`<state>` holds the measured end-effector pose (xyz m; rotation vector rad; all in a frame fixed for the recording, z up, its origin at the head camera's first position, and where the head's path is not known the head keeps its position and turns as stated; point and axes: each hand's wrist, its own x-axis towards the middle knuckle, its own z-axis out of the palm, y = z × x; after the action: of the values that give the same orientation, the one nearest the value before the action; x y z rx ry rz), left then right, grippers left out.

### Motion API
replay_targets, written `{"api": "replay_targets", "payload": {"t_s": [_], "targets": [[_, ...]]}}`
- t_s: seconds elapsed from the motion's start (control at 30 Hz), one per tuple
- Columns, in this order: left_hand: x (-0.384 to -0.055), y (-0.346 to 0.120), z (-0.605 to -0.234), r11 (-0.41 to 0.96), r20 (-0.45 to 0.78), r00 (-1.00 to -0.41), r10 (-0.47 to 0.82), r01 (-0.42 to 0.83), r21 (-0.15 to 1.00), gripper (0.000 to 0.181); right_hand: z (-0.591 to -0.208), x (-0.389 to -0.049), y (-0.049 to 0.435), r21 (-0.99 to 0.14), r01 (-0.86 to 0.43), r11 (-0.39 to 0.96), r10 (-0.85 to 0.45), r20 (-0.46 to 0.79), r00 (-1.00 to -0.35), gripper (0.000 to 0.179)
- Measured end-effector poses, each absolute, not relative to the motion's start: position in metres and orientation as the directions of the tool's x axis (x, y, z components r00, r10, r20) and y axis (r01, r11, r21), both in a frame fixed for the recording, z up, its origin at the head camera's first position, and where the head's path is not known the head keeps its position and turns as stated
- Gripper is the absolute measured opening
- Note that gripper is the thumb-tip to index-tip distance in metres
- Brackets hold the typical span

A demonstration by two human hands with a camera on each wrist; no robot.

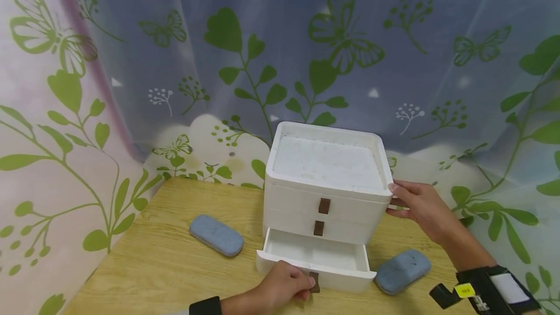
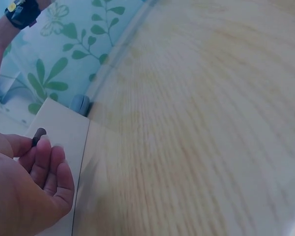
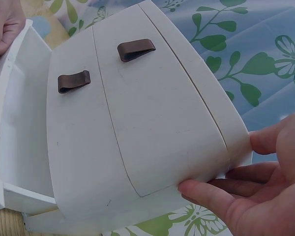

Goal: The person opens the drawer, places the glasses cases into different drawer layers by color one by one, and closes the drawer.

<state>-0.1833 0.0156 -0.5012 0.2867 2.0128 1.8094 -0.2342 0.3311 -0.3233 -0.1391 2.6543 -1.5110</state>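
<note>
A white drawer box point(image 1: 323, 159) with brown loop pulls stands on the wooden table, its lowest drawer point(image 1: 317, 252) pulled out. Inside, that drawer looks bare. My left hand point(image 1: 284, 283) pinches the lowest drawer's brown pull tab point(image 1: 314, 282) between thumb and fingers; the left wrist view shows the tab point(image 2: 38, 136) at the fingertips. At the box's upper right front corner, my right hand point(image 1: 422, 205) grips the side, thumb near the top rim and fingers along the side wall. The two upper drawers point(image 3: 162, 98) are closed.
One blue-grey oblong case point(image 1: 216, 235) lies left of the box, and another point(image 1: 403, 271) lies right of the pulled-out drawer, close to its corner. Behind the wooden table point(image 1: 175, 276) hangs a patterned curtain point(image 1: 280, 62), near the box's back.
</note>
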Motion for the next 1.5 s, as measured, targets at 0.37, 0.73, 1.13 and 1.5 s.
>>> {"api": "replay_targets", "payload": {"t_s": [0.37, 0.73, 1.13, 1.5], "targets": [[-0.176, 0.011, -0.497, 0.173, -0.135, -0.881, 0.454, -0.062, 0.983, 0.031, -0.323, -0.236, 0.331, -0.862, -0.046, 0.505, -0.131, -0.024, -0.991, 0.070], [-0.167, 0.009, -0.498, 0.185, -0.175, -0.876, 0.450, -0.100, 0.978, 0.029, -0.325, -0.235, 0.332, -0.855, -0.044, 0.517, -0.128, -0.026, -0.991, 0.070], [-0.160, 0.003, -0.502, 0.158, -0.161, -0.856, 0.491, -0.094, 0.983, 0.038, -0.325, -0.235, 0.333, -0.864, -0.050, 0.501, -0.143, -0.025, -0.989, 0.069], [-0.152, -0.001, -0.504, 0.092, -0.176, -0.825, 0.537, -0.150, 0.984, 0.047, -0.323, -0.236, 0.333, -0.881, -0.032, 0.473, -0.146, -0.043, -0.988, 0.071]]}}
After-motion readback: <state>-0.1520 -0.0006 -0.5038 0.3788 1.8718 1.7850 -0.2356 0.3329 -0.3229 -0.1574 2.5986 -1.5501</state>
